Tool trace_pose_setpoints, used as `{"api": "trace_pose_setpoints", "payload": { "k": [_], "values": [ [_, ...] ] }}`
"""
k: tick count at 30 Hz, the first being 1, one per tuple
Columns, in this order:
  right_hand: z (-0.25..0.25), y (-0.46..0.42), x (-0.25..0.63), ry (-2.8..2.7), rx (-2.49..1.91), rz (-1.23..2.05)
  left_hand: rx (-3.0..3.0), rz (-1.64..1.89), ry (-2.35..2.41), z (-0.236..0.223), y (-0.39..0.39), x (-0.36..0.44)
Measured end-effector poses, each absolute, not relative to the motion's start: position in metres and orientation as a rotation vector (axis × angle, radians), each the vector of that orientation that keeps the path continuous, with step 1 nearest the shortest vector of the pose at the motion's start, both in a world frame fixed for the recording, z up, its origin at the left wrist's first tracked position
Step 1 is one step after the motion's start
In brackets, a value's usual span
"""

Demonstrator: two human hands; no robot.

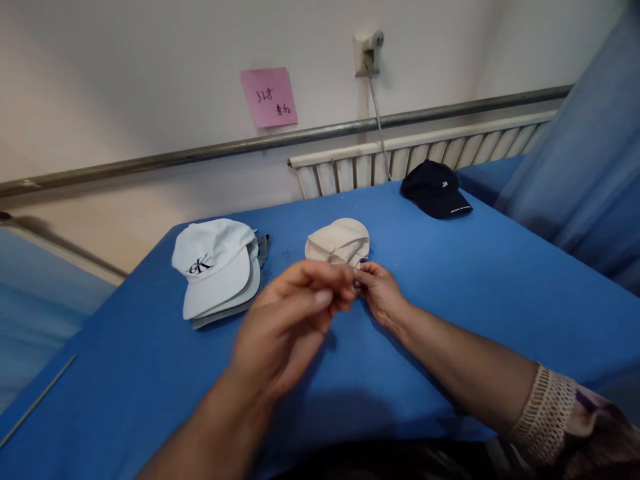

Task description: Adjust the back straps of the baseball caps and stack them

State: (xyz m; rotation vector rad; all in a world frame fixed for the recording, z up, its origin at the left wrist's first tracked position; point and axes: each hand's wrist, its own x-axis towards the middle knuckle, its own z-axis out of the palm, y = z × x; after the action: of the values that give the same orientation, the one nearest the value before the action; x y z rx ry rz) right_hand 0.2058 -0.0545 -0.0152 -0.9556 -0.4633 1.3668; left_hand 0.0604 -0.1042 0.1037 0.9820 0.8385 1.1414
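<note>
A beige cap lies in the middle of the blue-covered table, partly hidden behind my hands. My right hand pinches the near edge of this cap between thumb and fingers. Closer to the camera, my left hand is raised with its fingertips pressed together; whether anything thin is between them is too small and blurred to tell. To the left, a white cap with black "CK" letters sits on top of a stack, with a pale brim and a grey brim showing below it. A dark navy cap rests at the back right.
The blue table cover reaches back to a wall with a metal rail and a white radiator. A pink note and a socket with a plugged-in cord are above. Blue curtains hang at the right.
</note>
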Motion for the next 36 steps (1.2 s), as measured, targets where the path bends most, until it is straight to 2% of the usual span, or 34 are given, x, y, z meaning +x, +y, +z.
{"api": "trace_pose_setpoints", "payload": {
  "k": [6,10,20,36],
  "values": [
    [-0.014,-0.053,0.204,-0.444,-0.925,1.338,1.162,1.069,1.153,0.017,-0.041,0.07],
    [-0.013,-0.053,0.202,-0.432,-0.9,1.374,1.326,1.058,1.14,-0.009,-0.029,0.07],
    [-0.009,-0.059,0.203,-0.464,-0.847,1.571,1.221,1.049,1.049,-0.004,-0.03,0.068],
    [-0.015,-0.06,0.194,-0.526,-0.925,1.412,1.056,0.959,0.941,-0.001,-0.031,0.06]
  ]
}}
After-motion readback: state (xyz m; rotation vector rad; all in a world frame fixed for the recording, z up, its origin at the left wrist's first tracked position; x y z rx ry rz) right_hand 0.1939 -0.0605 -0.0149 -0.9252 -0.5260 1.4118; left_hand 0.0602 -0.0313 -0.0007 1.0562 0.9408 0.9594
